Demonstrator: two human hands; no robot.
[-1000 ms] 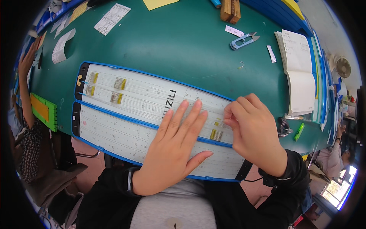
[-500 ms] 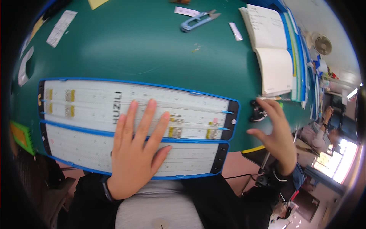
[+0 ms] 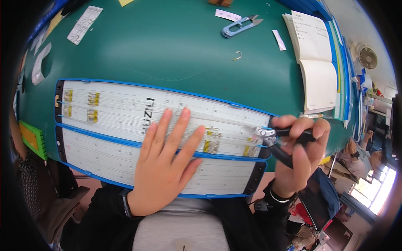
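A long, hinged blue fishing rig case (image 3: 243, 105) lies unfolded in front of me, its white boards marked with small print. Fine fishing lines run lengthwise over the far board, with rows of small yellow-bound fish hooks (image 3: 211, 146) set on it. My left hand (image 3: 161, 175) rests flat with fingers apart, fingertips on the lines and palm over the near board. At the case's right end, my right hand (image 3: 303, 154) is closed around black-handled pliers (image 3: 265, 133). Their metal jaws are above the far board's right end, close to the line ends; whether they touch a line is unclear.
Beyond the case on the green table (image 3: 188, 54) lie blue thread snips (image 3: 240, 28), one loose hook (image 3: 238, 55) and paper slips (image 3: 279, 40). An open notebook (image 3: 320, 83) lies to the right. A green-edged yellow object (image 3: 32, 138) sits at the left edge.
My right hand has picked up the pliers from the table and brought them left over the case's right end. My left hand still lies on the lines; the whole view has shifted.
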